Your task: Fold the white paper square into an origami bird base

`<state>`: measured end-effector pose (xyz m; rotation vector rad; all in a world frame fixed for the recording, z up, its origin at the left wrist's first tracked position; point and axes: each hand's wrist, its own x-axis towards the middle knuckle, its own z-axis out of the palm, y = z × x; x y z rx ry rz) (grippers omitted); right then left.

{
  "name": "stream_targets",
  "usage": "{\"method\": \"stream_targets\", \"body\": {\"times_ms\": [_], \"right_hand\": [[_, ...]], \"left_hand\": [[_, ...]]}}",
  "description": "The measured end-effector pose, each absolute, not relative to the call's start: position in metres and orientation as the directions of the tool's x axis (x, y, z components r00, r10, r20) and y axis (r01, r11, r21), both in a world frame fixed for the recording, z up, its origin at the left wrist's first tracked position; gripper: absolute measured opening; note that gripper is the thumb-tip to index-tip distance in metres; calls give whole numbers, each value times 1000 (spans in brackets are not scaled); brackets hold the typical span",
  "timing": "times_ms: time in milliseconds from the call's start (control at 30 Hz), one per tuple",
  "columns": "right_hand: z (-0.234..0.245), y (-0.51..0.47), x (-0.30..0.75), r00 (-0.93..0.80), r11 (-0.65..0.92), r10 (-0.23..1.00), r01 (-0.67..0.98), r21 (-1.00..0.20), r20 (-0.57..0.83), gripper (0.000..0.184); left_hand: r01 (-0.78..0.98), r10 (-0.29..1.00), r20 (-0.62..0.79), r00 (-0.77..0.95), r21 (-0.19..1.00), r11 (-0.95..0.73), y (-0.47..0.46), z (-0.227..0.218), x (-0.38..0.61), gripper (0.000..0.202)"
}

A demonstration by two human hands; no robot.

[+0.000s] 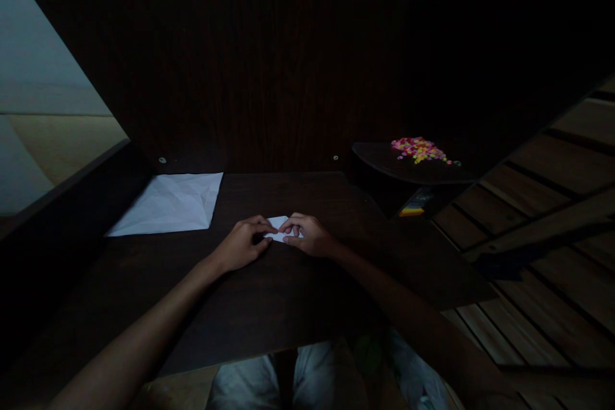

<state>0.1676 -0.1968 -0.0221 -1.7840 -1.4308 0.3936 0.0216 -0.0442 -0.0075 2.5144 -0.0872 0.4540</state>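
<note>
A small piece of folded white paper (277, 222) lies on the dark desk between my hands. From the left, my left hand (246, 243) grips its edge, with thumb and fingers curled onto it. My right hand (311, 236) pinches the right side, fingers bent over the top and thumb at the near edge. The fingertips of both hands nearly meet at the middle of the paper. Parts of the paper are hidden under my fingers, and the dim light blurs its creases.
A larger creased white sheet (175, 204) lies at the desk's back left. On a raised rounded shelf (379, 157) at the right sits a pile of small colourful pieces (419, 150). A tall dark panel (269, 64) rises behind, and a low side board (72, 205) borders the left.
</note>
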Motion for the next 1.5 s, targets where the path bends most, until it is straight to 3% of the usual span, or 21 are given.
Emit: {"method": "stream_targets", "body": {"times_ms": [200,433,1167,1500], "right_hand": [[-21,-196,164,342,-62,924,581,-811,174,13],[-21,-194,163,358,-106,914,662,-742,189,3],[-21,-190,163,354,-122,918,681,-722,179,3],[-25,-189,167,389,-181,912,660,-729,125,12]], "left_hand": [[-136,53,307,950,563,-815,-43,-7,24,16],[-91,65,242,968,581,-809,-43,-8,27,18],[-134,-10,265,964,456,-880,-40,-18,31,13],[-106,24,248,968,498,-861,-43,-14,32,9]]}}
